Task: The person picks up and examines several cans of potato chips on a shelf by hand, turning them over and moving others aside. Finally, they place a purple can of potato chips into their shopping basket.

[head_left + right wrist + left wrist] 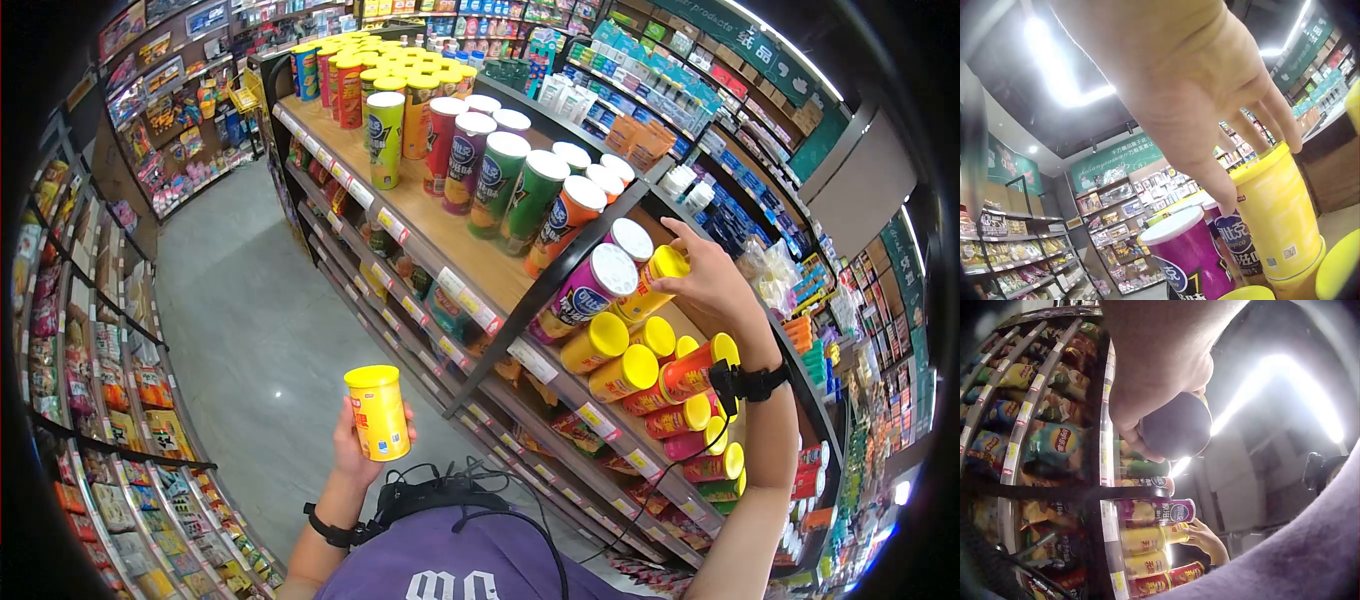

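Note:
My left hand [350, 452] holds a yellow chip canister [380, 422] upright in front of my body, over the aisle. In the left wrist view, the round dark end [1176, 427] of that canister shows beyond the fingers. Over at the shelf, my right hand [708, 278] grips another yellow canister [1280, 219] by its lid, thumb on one side and fingers on the other. This canister stands above a yellow one, beside purple canisters [584, 290] with white lids. Yellow-lidded canisters [626, 372] stand in front of it.
A dark shelf post [530, 312] divides the top shelf. Left of it stand green canisters [497, 185] and, farther back, many yellow-lidded ones [385, 140]. Snack racks [130, 440] line the aisle's other side. A thin black cable [690, 455] runs from my right wrist across the shelf front.

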Action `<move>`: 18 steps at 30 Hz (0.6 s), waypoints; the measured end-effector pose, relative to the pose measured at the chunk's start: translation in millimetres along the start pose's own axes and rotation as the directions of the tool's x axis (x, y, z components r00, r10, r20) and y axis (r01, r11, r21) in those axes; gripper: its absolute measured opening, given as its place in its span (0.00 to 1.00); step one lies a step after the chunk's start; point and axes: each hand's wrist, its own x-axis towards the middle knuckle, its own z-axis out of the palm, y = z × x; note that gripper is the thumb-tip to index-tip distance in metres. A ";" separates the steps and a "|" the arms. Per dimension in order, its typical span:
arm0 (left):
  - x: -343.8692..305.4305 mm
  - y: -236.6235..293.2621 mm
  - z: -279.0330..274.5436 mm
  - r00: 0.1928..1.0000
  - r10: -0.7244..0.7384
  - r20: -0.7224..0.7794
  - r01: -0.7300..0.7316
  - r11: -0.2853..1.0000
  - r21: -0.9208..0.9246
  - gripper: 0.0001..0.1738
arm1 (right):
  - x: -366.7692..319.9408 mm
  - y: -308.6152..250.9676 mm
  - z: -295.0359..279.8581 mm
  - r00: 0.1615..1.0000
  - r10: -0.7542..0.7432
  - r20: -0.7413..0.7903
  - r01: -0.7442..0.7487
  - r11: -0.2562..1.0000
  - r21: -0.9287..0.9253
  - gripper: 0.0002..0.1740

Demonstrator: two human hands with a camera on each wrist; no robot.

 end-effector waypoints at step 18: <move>2.6 -2.9 0.2 1.000 -0.023 -0.004 0.023 1.000 0.008 0.43 | -6.6 5.0 -1.8 0.998 -0.068 0.013 0.069 0.989 -0.131 0.47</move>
